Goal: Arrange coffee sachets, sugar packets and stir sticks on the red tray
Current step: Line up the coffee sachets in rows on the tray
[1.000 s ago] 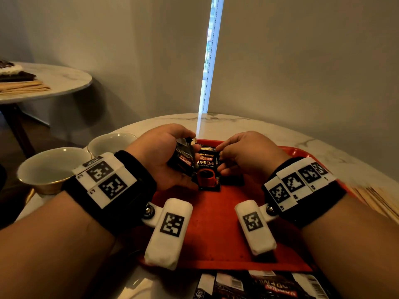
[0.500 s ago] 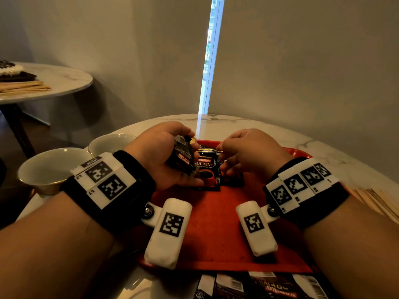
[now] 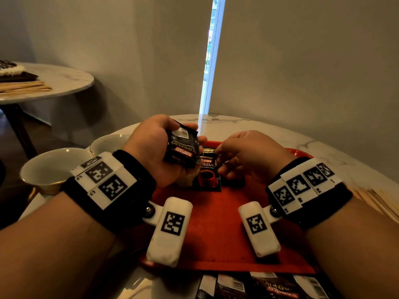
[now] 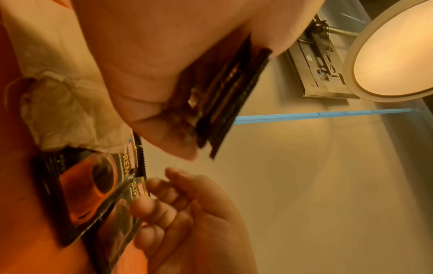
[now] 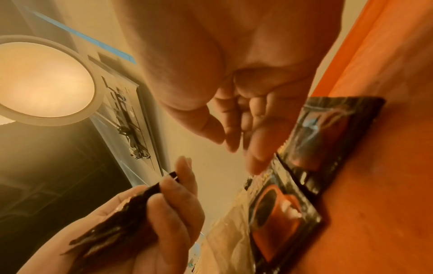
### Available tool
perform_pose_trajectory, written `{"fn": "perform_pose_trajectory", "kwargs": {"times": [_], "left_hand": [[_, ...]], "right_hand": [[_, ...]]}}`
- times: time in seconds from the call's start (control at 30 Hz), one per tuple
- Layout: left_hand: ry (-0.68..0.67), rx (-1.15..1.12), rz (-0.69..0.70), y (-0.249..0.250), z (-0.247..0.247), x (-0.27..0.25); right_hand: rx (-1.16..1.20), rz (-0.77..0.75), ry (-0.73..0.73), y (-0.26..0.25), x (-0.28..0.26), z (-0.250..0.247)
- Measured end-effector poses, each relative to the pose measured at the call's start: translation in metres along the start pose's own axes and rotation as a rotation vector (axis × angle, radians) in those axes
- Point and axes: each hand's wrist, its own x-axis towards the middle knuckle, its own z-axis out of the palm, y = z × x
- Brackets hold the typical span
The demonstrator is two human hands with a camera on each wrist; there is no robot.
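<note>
Two coffee sachets (image 3: pixel 208 175) lie near the red tray's (image 3: pixel 216 234) far edge; my left hand (image 3: pixel 155 147) grips a small stack of sachets (image 3: pixel 182 145), my right hand (image 3: pixel 248 156) hovers over them, fingers loosely curled, empty.

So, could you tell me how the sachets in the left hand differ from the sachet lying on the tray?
The held sachets are a small stack gripped in the left hand, lifted above the tray; the tray sachet lies flat on the red surface. The held ones show their back with a barcode, upside down; the tray one lies face up, showing a red cup. Both are black coffee packs of the same brand.
</note>
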Motion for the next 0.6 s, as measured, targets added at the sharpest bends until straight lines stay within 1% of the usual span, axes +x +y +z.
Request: {"fn": "perform_pose_trajectory", "kwargs": {"times": [0.1, 0.17, 0.2, 0.3, 0.4, 0.47, 0.6], "left_hand": [[-0.028, 0.047, -0.009, 0.000, 0.001, 0.000], [-0.012, 0.054, -0.011, 0.000, 0.001, 0.000], [0.000, 0.048, 0.004, 0.000, 0.001, 0.000], [0.016, 0.048, 0.042, 0.000, 0.002, -0.001], [0.007, 0.041, 0.051, 0.000, 0.002, -0.002], [0.005, 0.052, 0.058, 0.000, 0.004, -0.002], [-0.004, 0.070, 0.062, -0.001, 0.007, -0.006]], "right_hand": [[-0.006, -0.214, -0.038, -0.006, -0.003, -0.011], [-0.018, -0.366, -0.078, -0.010, -0.006, -0.018], [-0.025, -0.417, -0.112, -0.011, -0.007, -0.021], [-0.054, -0.479, -0.252, -0.015, -0.011, -0.024], [-0.164, -0.515, -0.311, -0.015, -0.013, -0.020], [-0.198, -0.532, -0.307, -0.016, -0.015, -0.018], [-0.298, -0.572, -0.188, -0.022, -0.023, -0.011]]}}
